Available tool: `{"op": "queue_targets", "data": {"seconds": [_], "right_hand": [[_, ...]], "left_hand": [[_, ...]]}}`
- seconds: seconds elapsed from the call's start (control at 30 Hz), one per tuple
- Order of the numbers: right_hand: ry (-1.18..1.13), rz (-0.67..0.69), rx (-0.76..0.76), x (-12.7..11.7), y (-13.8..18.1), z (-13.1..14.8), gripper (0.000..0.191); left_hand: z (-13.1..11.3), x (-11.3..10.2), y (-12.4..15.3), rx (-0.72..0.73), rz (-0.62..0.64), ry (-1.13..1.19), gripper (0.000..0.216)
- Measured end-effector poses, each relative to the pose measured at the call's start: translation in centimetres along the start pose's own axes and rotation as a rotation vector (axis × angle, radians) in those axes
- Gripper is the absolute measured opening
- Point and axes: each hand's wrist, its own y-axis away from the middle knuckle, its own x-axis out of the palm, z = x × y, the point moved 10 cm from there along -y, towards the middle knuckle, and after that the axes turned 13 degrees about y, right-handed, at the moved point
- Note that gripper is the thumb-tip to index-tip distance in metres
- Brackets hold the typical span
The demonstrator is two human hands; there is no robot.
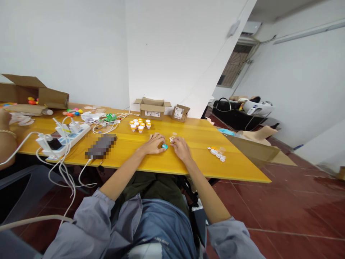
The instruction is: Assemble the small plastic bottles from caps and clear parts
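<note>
Yellow tabletop (pixel 194 136) carries both hands, which lie close together near its front edge with bare forearms reaching out of grey sleeves. The left hand (pixel 154 143) rests palm down with its fingers curled inward, and its fingertips meet a small blue disc (pixel 164 146) that sits on the tabletop right between the two hands. The right hand (pixel 181 147) lies just on the other side of the blue disc, fingers bent toward it. At this size I cannot tell whether either hand actually pinches the disc or only touches it. Just beyond the right hand's fingertips lies a small white piece (pixel 172 138), too small to make out. Farther beyond the left hand stands a cluster of little orange-and-white cups (pixel 140 125), and behind those, against the wall, an open cardboard box (pixel 152 108) with a smaller box (pixel 180 112) beside it. Out to the right of the right hand, well apart from it, lie a few small white and orange bits (pixel 217 153). To the left of the left hand lies a dark blurred object (pixel 100 146), then a white power strip (pixel 64 138) with plugs and white cables trailing over the tabletop's edge. Far left sits a large open carton (pixel 27 94).
</note>
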Motion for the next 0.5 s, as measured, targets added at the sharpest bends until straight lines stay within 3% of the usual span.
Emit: {"op": "queue_targets", "data": {"seconds": [0.5], "right_hand": [[0.005,-0.006,-0.01,0.12,-0.01,0.12,0.014]], "left_hand": [[-0.05,-0.33,0.0,-0.03,-0.027,-0.002,0.021]]}}
